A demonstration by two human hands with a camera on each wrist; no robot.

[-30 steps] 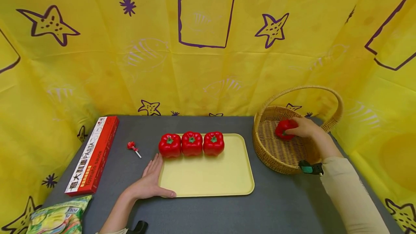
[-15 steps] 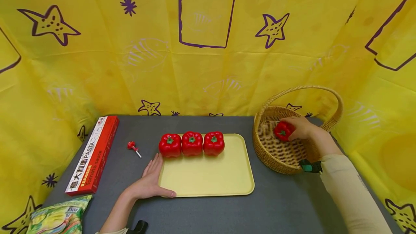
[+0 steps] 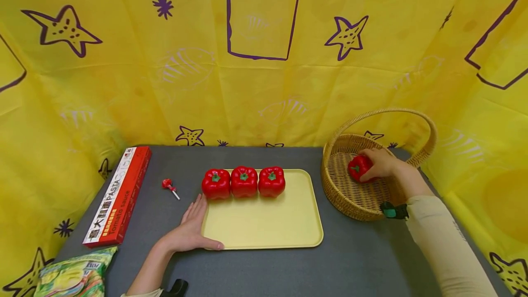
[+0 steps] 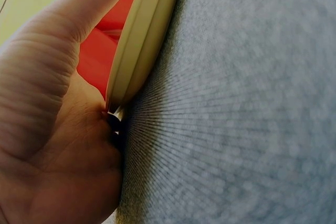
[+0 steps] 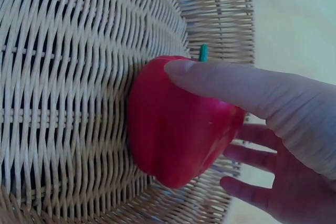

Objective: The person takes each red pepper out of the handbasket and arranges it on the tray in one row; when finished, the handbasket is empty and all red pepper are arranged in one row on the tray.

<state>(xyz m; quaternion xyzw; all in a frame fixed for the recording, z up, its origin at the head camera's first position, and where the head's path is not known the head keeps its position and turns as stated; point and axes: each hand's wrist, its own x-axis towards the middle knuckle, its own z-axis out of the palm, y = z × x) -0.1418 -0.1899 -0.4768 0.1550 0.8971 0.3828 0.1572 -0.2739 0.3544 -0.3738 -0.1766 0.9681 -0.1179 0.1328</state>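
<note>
Inside the wicker basket (image 3: 348,200), my right hand (image 3: 381,163) grips a red bell pepper (image 3: 358,167), its green stem facing left in the head view. Up close in the right wrist view, the thumb lies across the pepper (image 5: 173,124) near its stem, and the other fingers reach behind it. My left hand (image 3: 189,230) rests against the near left corner of a pale yellow tray (image 3: 264,228), fingers straight along its left side and thumb at the front edge. Three more red bell peppers (image 3: 244,182) stand in a row along the tray's far side.
On the left lie a red pasta box (image 3: 119,196), a small red lollipop (image 3: 169,188) and a green plastic packet (image 3: 76,274). The basket's tall handle (image 3: 387,110) arches over it. A yellow patterned cloth (image 3: 264,86) encloses the grey table's back and sides.
Within the basket, the pepper has turned in my right hand, so its stem has swung round to the left. My left hand and the tray have stayed in place.
</note>
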